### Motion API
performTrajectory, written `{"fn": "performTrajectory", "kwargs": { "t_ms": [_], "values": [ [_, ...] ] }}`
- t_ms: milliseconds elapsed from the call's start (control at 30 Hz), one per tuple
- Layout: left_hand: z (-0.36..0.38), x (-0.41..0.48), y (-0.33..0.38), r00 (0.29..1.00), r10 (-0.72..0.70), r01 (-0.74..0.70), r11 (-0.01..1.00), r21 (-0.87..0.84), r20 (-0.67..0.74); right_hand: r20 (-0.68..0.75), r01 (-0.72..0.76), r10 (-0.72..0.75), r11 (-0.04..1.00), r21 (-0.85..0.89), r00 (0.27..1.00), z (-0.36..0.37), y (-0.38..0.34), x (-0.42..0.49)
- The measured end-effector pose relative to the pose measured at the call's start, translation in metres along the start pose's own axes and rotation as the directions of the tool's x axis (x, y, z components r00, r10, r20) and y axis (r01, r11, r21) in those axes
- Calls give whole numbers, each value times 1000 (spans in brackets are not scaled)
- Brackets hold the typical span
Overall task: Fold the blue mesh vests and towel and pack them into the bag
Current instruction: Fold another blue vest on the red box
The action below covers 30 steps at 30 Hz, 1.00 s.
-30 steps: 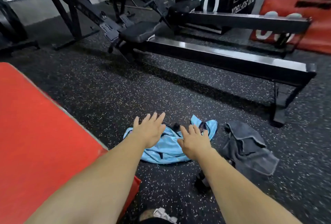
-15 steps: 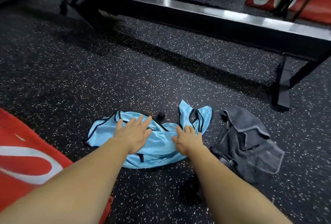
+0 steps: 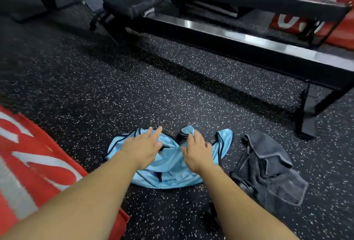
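On the speckled floor (image 3: 153,90), the blue mesh vest (image 3: 172,174) lies crumpled just beside the grey towel (image 3: 268,170). The left hand (image 3: 142,148) rests flat on the vest, fingers straight. The right hand (image 3: 197,152) touches a vest strap, but whether it pinches the strap cannot be told.

Left hand (image 3: 143,148), right hand (image 3: 197,153) on blue vest (image 3: 172,173)

The vest (image 3: 172,167) is shiny, smooth blue cloth; the towel (image 3: 268,170) is matt, ribbed grey cloth; the floor (image 3: 134,90) is rough, speckled rubber.
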<state>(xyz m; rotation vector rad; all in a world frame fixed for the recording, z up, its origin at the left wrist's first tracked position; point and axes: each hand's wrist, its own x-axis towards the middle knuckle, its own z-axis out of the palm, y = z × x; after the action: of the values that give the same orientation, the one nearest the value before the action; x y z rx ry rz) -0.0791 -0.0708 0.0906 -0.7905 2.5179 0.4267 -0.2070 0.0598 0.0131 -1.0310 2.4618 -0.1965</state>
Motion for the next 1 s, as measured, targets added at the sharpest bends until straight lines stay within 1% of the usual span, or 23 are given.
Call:
{"fn": "performTrajectory", "kwargs": {
  "t_ms": [67, 133, 233, 333, 367, 400, 467, 500, 533, 600, 667, 767, 833, 900, 1000],
  "values": [
    [-19, -23, 1, 999, -29, 27, 998, -57, -34, -27, 65, -65, 998, -1, 997, -19, -20, -21],
    [-36, -47, 0, 996, -67, 56, 987, -153, -67, -94, 146, -144, 989, 18, 985, -40, -41, -46],
    [-64, -88, 0, 983, -113, 67, 953, -295, -142, -220, 282, -265, 958, 53, 939, -78, -75, -85],
    [-89, -127, -5, 960, -188, 105, 929, -355, -207, -333, 386, -326, 913, 131, 885, -129, -104, -121],
    [-98, -139, -7, 956, -208, 126, 928, -351, -206, -358, 418, -330, 886, 200, 873, -147, -112, -130],
    [-106, -152, -9, 953, -222, 143, 930, -338, -208, -375, 448, -327, 840, 305, 868, -163, -120, -138],
    [-122, -178, -10, 943, -233, 154, 938, -311, -236, -404, 492, -302, 682, 541, 863, -189, -133, -154],
    [-129, -191, -9, 938, -235, 153, 940, -303, -256, -411, 495, -286, 609, 620, 866, -200, -139, -163],
    [-135, -204, -8, 929, -237, 150, 943, -298, -283, -399, 484, -276, 557, 675, 874, -210, -144, -172],
    [-145, -228, -7, 908, -236, 133, 946, -296, -346, -385, 480, -286, 496, 724, 877, -227, -154, -190],
    [-151, -251, -5, 889, -250, 127, 940, -317, -384, -407, 499, -288, 462, 733, 867, -241, -163, -206],
    [-154, -280, -2, 866, -297, 123, 906, -405, -403, -455, 539, -289, 426, 726, 842, -259, -173, -229],
    [-151, -292, -1, 859, -324, 105, 869, -483, -397, -472, 558, -298, 425, 713, 830, -268, -178, -241],
    [-146, -303, -1, 855, -356, 63, 792, -607, -376, -480, 569, -308, 410, 712, 822, -273, -182, -250],
    [-138, -317, 3, 884, -392, 10, 558, -830, -253, -477, 555, -288, 357, 751, 831, -274, -189, -259]
  ]
}}
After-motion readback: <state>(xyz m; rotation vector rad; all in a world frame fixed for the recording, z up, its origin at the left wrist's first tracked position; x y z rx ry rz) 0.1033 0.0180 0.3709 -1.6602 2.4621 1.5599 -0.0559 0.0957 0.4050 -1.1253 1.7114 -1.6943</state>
